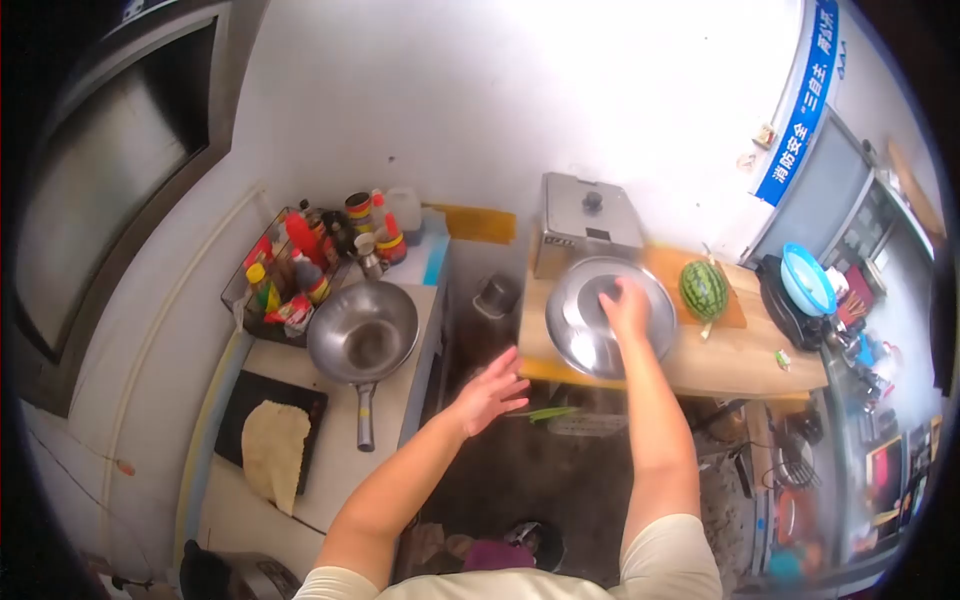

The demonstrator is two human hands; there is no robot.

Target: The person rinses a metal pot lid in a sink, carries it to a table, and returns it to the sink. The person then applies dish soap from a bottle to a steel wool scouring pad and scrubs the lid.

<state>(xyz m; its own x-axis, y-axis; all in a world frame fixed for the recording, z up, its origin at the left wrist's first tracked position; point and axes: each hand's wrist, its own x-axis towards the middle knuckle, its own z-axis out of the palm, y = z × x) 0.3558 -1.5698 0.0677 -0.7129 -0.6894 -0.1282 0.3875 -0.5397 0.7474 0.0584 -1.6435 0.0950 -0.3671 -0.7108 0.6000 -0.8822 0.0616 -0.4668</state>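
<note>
A round, shiny metal lid is at the left part of the wooden tabletop, in front of a rectangular steel box with a knobbed cover. My right hand reaches onto the lid, its fingers bent and closed at the darker centre; the part they grip is hidden under them. My left hand is in the air over the gap between the two counters, fingers apart and holding nothing. Right of the lid, a striped watermelon rests on a cutting board.
On the left counter stand a steel wok, a basket of sauce bottles and a black cooktop with a pale flat piece lying over it. A blue basin stands at the right end. Below is a metal pot.
</note>
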